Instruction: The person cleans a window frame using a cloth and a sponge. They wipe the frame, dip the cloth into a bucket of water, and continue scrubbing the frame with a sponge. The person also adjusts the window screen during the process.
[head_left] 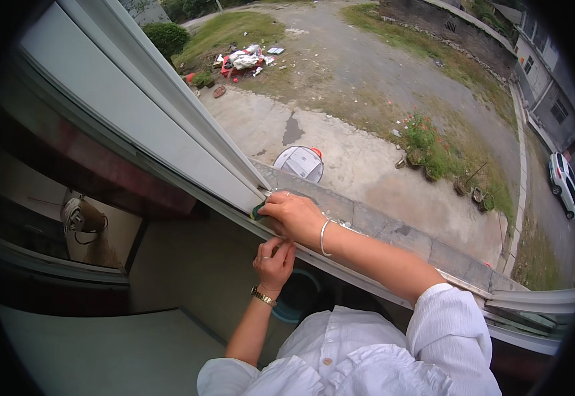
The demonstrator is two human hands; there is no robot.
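My right hand (pixel 295 216) is closed around a small green sponge-like pad (pixel 257 210), most of it hidden by my fingers. The pad sits against the lower corner of the white sliding window sash (pixel 148 119), at the track of the window frame (pixel 360 265). Just below, on the room side, my left hand (pixel 275 265) has its fingers bent and pressed together against the frame's inner edge. Whatever those fingers may hold is hidden. My right forearm reaches across the sill.
Inside, under the frame, stands a blue-green basin (pixel 296 296), partly behind my left wrist. A tiled ledge (pixel 393 231) runs along the outside. Down in the yard are a round white-topped object (pixel 298 164), flowering plants (pixel 426 148) and a white car (pixel 563 185).
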